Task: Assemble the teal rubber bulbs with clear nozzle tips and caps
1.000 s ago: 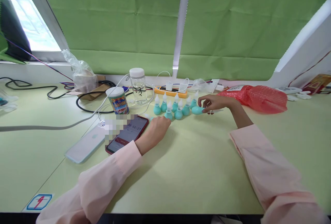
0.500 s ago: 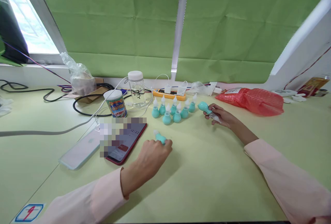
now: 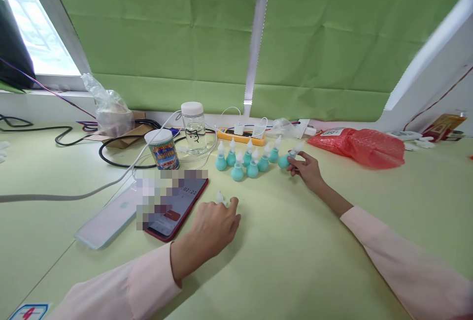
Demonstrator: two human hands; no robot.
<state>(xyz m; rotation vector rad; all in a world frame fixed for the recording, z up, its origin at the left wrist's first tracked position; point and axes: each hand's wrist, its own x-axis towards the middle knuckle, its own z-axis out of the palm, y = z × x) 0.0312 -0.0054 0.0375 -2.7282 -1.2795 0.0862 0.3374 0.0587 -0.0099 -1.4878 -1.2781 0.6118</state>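
My right hand (image 3: 306, 171) pinches a teal bulb syringe (image 3: 284, 162) with a translucent white nozzle, which leans up and right. It is at the right end of a group of similar bulb syringes (image 3: 252, 169), standing upright on the table with nozzles up. Nearer to me, my left hand (image 3: 214, 222) is closed, back of the hand up, low over the table. A white nozzle (image 3: 220, 198) of another bulb syringe pokes out beyond its knuckles; the hand hides the bulb.
Left of my left hand lie a red-cased phone (image 3: 177, 209) and a pale phone (image 3: 111, 215). Behind stand a printed tub (image 3: 164, 151), a clear jar (image 3: 195, 130) and an orange power strip (image 3: 240, 136). A red plastic bag (image 3: 373, 147) lies right; cables run along the left.
My right hand has moved left and set its bulb syringe from sideways to nearly upright by the group. My left hand has turned slightly, now hiding its syringe's bulb.
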